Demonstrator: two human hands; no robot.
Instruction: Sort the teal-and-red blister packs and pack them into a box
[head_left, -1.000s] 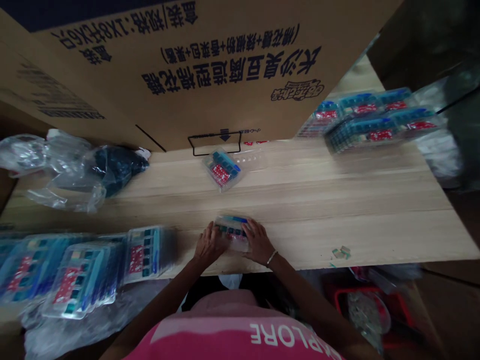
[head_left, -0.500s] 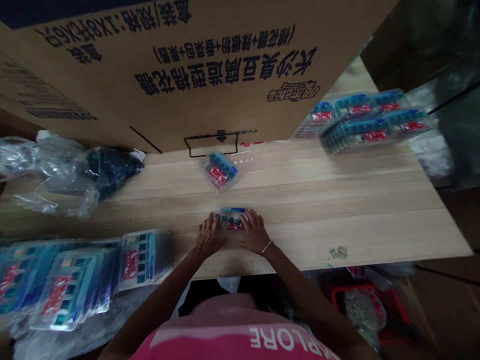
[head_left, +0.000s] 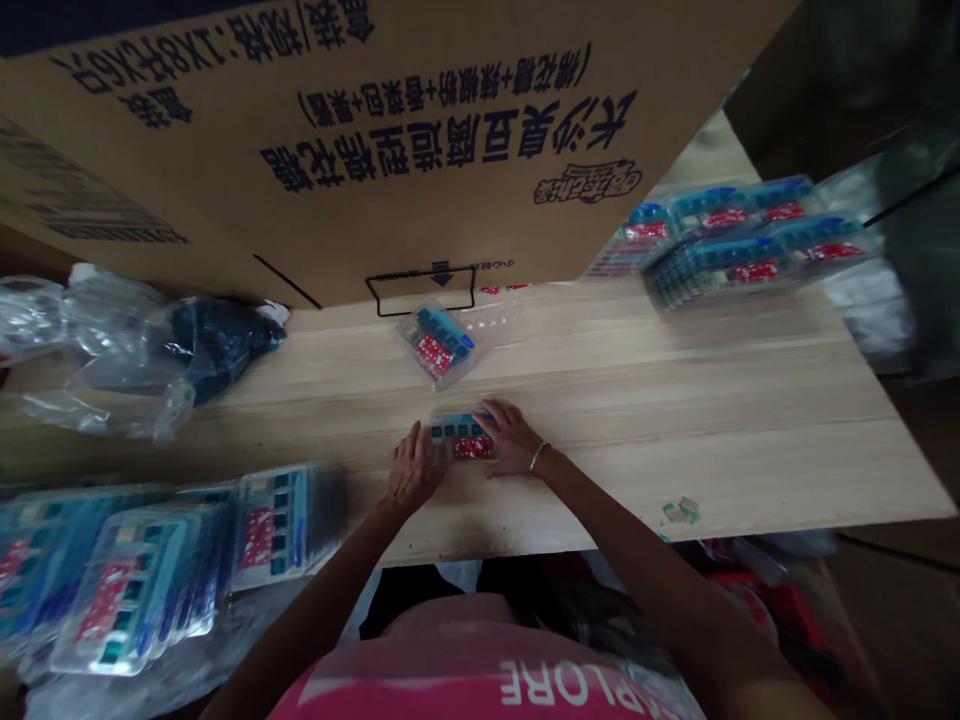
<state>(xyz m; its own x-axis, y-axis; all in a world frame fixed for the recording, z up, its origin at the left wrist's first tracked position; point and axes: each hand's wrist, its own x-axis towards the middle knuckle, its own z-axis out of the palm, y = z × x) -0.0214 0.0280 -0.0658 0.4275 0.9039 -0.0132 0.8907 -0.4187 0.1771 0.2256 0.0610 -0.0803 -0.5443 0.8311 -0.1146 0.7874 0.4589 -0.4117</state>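
Observation:
A clear plastic blister pack [head_left: 459,438] with blue and red contents lies flat on the pale wooden table [head_left: 637,450], just in front of me. My right hand [head_left: 510,438] rests over the pack's right end with its fingers spread. My left hand [head_left: 411,468] stands at the pack's left edge, its fingertips against the plastic. A second blister pack [head_left: 435,345] lies tilted farther back, beside a clear empty plastic tray [head_left: 491,318].
Stacks of blister packs [head_left: 142,585] stand at the near left, and more [head_left: 750,250] at the far right. A large printed cardboard box [head_left: 420,140] stands behind the table. Plastic bags [head_left: 97,350] lie at the far left, and small scraps [head_left: 679,510] lie near the right edge.
The pack has slid farther back on the table and now lies flat. My right hand has moved forward onto it, and my left hand has eased off its side.

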